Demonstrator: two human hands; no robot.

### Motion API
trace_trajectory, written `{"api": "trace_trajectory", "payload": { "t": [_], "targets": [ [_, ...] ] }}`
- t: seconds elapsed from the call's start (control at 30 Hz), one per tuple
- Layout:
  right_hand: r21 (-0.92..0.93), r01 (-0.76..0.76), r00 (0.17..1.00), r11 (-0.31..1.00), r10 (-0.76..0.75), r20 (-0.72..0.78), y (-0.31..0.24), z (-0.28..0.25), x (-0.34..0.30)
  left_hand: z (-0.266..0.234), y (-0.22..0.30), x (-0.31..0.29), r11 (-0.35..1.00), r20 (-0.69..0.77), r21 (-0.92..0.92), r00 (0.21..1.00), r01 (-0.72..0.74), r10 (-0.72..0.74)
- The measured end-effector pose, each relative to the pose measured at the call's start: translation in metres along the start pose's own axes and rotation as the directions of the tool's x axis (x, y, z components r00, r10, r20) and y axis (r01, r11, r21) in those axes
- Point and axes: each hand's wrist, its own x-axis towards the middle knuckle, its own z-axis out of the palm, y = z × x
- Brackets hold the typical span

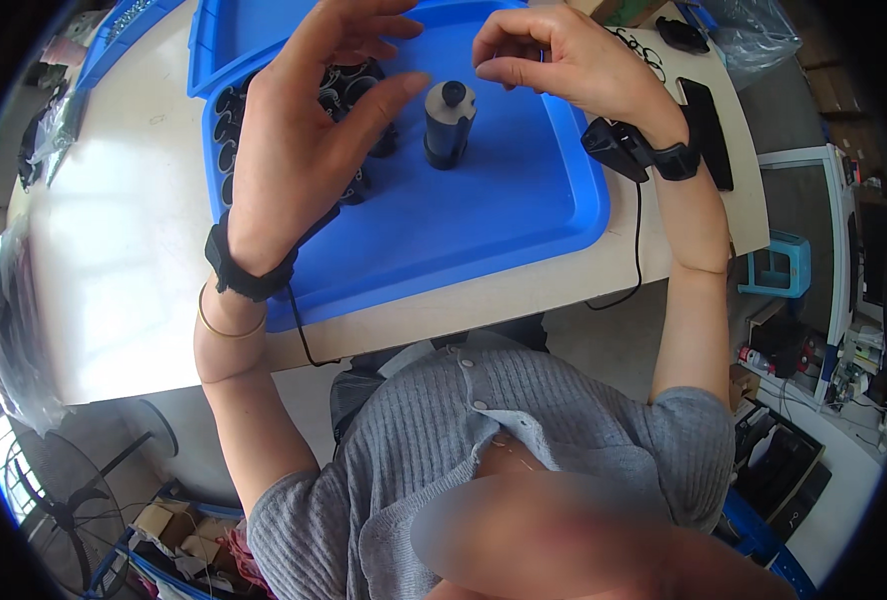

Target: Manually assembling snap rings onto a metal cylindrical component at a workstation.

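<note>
A dark grey cylinder with a paler top and a small black knob stands upright in a blue tray. Left of it hovers my left hand, thumb and fingers spread, with nothing visible in it. My right hand is raised to the cylinder's right, its fingers curled and the index fingertip close to the thumb; whatever they may pinch is too small or hidden to make out. Neither hand appears to touch the cylinder. Several black round parts stand along the tray's left side, partly covered by my left hand.
Beyond the tray's left part lies another blue tray or lid. On the table's right are a black phone-like slab, black rings and a clear plastic bag. Black cables run from both wrist straps over the table's near edge.
</note>
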Motion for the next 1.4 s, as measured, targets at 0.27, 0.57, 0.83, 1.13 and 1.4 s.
{"api": "trace_trajectory", "payload": {
  "t": [0.27,0.57,0.83,1.13,1.4],
  "targets": [
    [0.070,0.001,0.997,0.998,0.004,-0.073,0.009,-0.019,0.005,-0.037,0.012,-0.001,0.988,-0.013,-0.151,0.999,0.041,-0.043],
    [-0.140,0.024,0.991,0.990,-0.042,-0.126,-0.003,-0.105,0.027,-0.107,0.005,-0.053,0.993,-0.190,-0.096,0.978,0.066,-0.084],
    [-0.089,-0.145,0.935,0.985,0.107,-0.338,-0.013,-0.169,0.066,-0.146,-0.041,-0.107,0.952,-0.419,0.085,0.877,0.294,-0.234],
    [-0.316,-0.279,0.929,0.907,0.172,-0.328,-0.024,-0.206,0.085,-0.160,-0.061,-0.121,0.943,-0.335,0.088,0.901,0.322,-0.276],
    [-0.109,-0.150,0.968,0.983,0.124,-0.220,0.038,-0.167,0.177,-0.146,-0.058,-0.113,0.942,-0.265,0.036,0.912,0.333,-0.312]
  ]
}}
